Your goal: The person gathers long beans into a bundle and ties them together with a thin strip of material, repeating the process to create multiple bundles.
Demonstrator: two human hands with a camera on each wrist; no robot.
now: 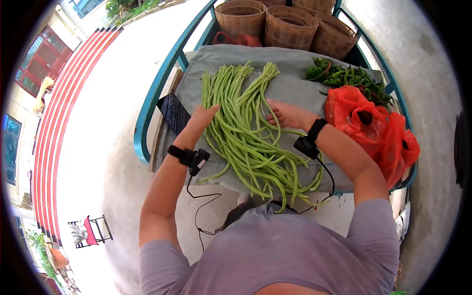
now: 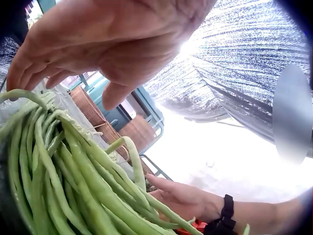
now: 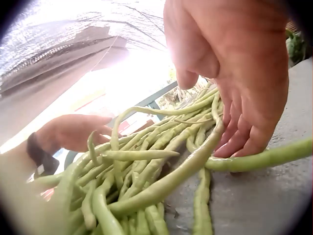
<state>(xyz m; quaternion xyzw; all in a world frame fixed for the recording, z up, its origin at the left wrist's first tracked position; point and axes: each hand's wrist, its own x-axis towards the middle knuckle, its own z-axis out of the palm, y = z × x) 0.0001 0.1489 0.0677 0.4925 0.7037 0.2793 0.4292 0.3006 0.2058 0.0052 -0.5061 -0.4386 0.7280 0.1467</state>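
Note:
A big pile of long green beans (image 1: 241,123) lies on the grey cloth, its gathered ends away from the body and its loose ends fanning toward the waist. At the pile's left edge is my left hand (image 1: 202,118), fingers extended and thumb apart in the left wrist view, above the beans (image 2: 83,166). My right hand (image 1: 292,115) stands on the opposite side, palm turned to the beans. In the right wrist view its loosely bent fingertips (image 3: 244,142) are right at a few stray beans near the cloth. Neither hand grips anything.
The grey cloth (image 1: 300,88) covers a cart bed with teal rails (image 1: 142,123). Green peppers (image 1: 354,78) and red plastic bags (image 1: 364,118) sit on the right. Several woven baskets (image 1: 290,27) stand at the far end. Cables hang from both wrist cameras.

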